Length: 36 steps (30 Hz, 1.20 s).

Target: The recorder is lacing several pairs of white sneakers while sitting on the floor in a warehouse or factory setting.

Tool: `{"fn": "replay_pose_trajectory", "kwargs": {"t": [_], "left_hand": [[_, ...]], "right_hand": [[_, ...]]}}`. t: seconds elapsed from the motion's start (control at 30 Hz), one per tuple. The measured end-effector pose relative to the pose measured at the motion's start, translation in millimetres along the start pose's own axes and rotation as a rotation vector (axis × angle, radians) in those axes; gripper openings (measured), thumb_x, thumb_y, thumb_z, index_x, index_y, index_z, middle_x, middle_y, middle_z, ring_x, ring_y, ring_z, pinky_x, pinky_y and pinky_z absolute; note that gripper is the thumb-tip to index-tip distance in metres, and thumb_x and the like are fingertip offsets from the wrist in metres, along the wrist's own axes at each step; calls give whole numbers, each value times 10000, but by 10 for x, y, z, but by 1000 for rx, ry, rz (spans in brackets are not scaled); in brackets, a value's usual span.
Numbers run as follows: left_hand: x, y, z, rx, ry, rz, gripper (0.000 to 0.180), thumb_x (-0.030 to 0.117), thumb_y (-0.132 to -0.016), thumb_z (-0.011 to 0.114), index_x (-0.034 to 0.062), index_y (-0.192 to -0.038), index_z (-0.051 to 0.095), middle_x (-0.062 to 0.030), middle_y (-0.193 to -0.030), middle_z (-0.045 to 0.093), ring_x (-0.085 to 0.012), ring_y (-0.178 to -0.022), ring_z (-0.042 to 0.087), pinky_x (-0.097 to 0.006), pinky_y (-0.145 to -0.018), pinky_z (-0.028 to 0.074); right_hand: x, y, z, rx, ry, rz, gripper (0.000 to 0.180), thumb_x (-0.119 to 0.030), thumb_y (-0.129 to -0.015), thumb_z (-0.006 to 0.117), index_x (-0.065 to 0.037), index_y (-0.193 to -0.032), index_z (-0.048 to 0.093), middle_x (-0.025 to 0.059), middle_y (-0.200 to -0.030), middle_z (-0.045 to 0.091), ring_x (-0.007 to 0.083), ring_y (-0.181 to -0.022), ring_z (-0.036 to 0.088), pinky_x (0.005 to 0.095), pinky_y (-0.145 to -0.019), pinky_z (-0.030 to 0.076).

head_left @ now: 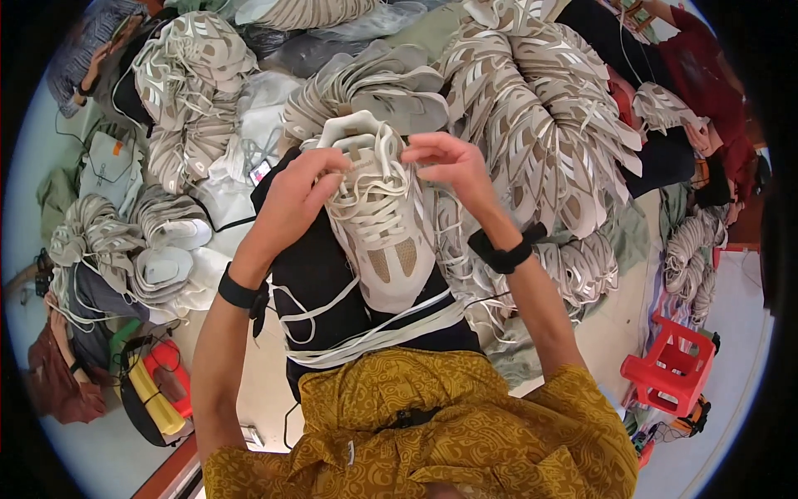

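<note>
A white and beige shoe upper (384, 229) rests on my lap, toe toward me, over black cloth (320, 274). My left hand (297, 193) pinches a white lace at the left side of its eyelets. My right hand (449, 166) grips the lace at the upper right of the tongue. Both wrists wear black bands. Loose white laces (366, 337) lie across my lap below the shoe.
Stacks of matching beige shoe uppers (540, 108) pile up ahead and to the right, with more bundles (179, 83) at left. A red plastic stool (669, 366) stands at right. Another person in red (706, 83) sits at far right. A phone (260, 172) lies near my left hand.
</note>
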<state>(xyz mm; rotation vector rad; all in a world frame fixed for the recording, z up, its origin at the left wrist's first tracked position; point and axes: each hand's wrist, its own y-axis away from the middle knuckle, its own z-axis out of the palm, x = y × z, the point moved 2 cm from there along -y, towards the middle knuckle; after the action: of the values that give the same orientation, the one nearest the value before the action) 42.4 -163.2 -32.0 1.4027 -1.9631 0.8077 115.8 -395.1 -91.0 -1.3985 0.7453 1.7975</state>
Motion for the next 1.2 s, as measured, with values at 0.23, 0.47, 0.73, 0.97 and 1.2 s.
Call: {"fn": "replay_pose_trajectory", "kwargs": {"t": [0.23,0.47,0.73,0.97,1.2], "left_hand": [[37,67,-35,-74,-169,219,307,6,-694,633,52,-990,568,-91,-1162,552,-304,-1198,452,-385,-977,381],[-9,125,24,-79,-327,239,252,34,-672,670,71,-906,583,-58,-1099,572,-321,-1172,461,-397,-950,406],[-78,137,-16,-56,-243,199,177,39,-693,660,67,-855,592,-52,-1064,600,-306,-1162,486,-385,-943,413],[-60,100,-72,-109,-156,151,189,48,-705,663,67,-880,595,-52,-1069,608,-306,-1167,489,-380,-950,412],[-115,95,-61,-84,-186,197,167,21,-726,634,59,-883,589,-56,-1046,615,-301,-1145,507,-376,-944,418]], "right_hand": [[-189,33,152,-23,421,-271,409,50,-648,639,-38,-1047,648,37,-1032,642,145,-950,571,293,-869,425],[-149,-117,395,-45,795,-617,264,49,-626,634,-66,-861,671,48,-867,620,210,-832,577,303,-720,470],[-151,-158,388,-103,882,-630,200,23,-627,638,-51,-809,678,49,-762,607,203,-764,562,286,-660,462],[-188,-150,248,-157,759,-414,161,6,-624,662,-29,-780,675,38,-750,616,165,-756,562,277,-680,456],[-215,-150,186,-208,663,-254,115,-2,-655,681,-19,-768,674,26,-772,623,141,-792,555,259,-695,445]]}}
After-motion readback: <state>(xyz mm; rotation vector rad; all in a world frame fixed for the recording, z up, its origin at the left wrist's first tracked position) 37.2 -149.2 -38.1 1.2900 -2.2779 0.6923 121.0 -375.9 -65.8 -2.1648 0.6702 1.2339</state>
